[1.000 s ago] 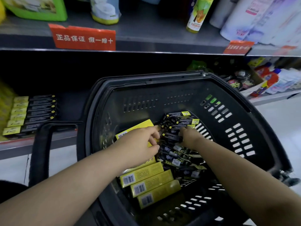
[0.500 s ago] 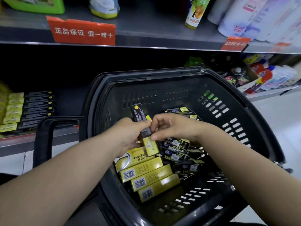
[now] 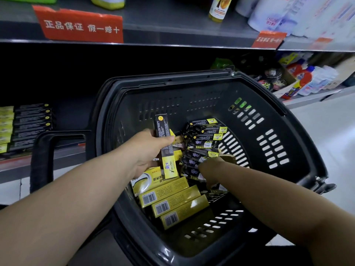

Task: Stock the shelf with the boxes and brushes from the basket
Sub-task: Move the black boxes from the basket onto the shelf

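1. Left edge of the frame: black and yellow boxes (image 3: pixel 28 125) lie in a neat row on the lower shelf (image 3: pixel 19 166).
2. Upper left: a red sign (image 3: pixel 80 25) is fixed to the front of the upper shelf (image 3: pixel 172 22).
3. Centre left: the left hand (image 3: pixel 148 152) grasps one black-and-yellow box (image 3: pixel 165 148), held upright above the basket's contents with the thumb across its face.
4. Centre: the dark plastic basket (image 3: pixel 192 96) stands in front of the shelves, its handle (image 3: pixel 41 160) toward the left.
5. Lower centre, inside the basket: long yellow boxes (image 3: pixel 172 200) lie side by side, barcodes up.
6. Just right of these: a loose pile of small black boxes (image 3: pixel 205 135).
7. Centre right: the right hand (image 3: pixel 213 166) reaches into that pile; its fingers are blurred, so its grip cannot be told.
8. Upper right: bottles (image 3: pixel 307 77) stand on the shelf beyond the basket.
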The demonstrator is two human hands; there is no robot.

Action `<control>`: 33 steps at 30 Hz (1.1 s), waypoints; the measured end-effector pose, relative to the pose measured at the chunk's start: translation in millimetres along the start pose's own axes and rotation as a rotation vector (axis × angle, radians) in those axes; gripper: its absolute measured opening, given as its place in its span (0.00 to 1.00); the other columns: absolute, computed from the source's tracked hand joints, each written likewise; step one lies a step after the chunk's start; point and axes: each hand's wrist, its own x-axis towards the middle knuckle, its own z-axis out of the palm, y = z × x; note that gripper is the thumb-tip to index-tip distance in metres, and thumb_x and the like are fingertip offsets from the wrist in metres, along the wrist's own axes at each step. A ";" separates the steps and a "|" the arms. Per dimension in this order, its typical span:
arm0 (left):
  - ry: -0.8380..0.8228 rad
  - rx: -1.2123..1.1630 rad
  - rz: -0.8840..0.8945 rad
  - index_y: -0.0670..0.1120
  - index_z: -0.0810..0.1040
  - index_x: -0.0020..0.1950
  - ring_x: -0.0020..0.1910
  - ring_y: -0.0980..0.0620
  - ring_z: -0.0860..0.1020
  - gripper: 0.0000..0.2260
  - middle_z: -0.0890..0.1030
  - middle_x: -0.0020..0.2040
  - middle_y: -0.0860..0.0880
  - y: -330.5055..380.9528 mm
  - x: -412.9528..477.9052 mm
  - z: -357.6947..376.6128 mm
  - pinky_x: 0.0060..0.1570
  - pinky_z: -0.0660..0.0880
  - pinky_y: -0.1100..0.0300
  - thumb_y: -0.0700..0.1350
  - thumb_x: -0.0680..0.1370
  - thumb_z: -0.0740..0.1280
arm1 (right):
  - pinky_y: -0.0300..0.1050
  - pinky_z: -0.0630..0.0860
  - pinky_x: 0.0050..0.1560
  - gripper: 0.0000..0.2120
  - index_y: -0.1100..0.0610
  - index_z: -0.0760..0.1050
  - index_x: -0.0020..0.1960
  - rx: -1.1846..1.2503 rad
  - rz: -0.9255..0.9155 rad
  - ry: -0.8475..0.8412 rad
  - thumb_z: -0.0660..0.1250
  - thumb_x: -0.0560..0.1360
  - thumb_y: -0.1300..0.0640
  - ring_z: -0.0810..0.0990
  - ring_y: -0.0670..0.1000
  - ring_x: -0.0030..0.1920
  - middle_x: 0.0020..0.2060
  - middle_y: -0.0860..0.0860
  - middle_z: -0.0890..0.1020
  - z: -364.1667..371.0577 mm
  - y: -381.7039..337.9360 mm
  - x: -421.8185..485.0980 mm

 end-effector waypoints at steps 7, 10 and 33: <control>-0.053 0.081 -0.009 0.46 0.71 0.63 0.58 0.43 0.77 0.18 0.79 0.58 0.43 -4.1 1.8 -1.1 0.62 0.72 0.43 0.44 0.75 0.70 | 0.50 0.72 0.54 0.27 0.60 0.72 0.61 0.171 0.079 -0.105 0.67 0.72 0.41 0.76 0.55 0.55 0.50 0.53 0.76 -6.5 22.1 -7.2; -0.067 0.090 -0.010 0.44 0.69 0.66 0.60 0.42 0.76 0.22 0.78 0.60 0.42 -5.4 3.3 -0.3 0.63 0.71 0.43 0.44 0.75 0.70 | 0.53 0.68 0.63 0.29 0.55 0.72 0.66 0.041 0.126 -0.341 0.65 0.72 0.37 0.71 0.55 0.63 0.62 0.51 0.74 1.0 22.5 -8.3; 0.068 0.116 -0.030 0.42 0.73 0.57 0.53 0.43 0.78 0.11 0.79 0.55 0.40 -5.8 7.8 2.8 0.57 0.74 0.48 0.45 0.77 0.67 | 0.42 0.81 0.45 0.09 0.55 0.74 0.47 1.409 -0.296 0.297 0.67 0.73 0.67 0.81 0.48 0.43 0.44 0.53 0.81 -79.7 16.3 -61.4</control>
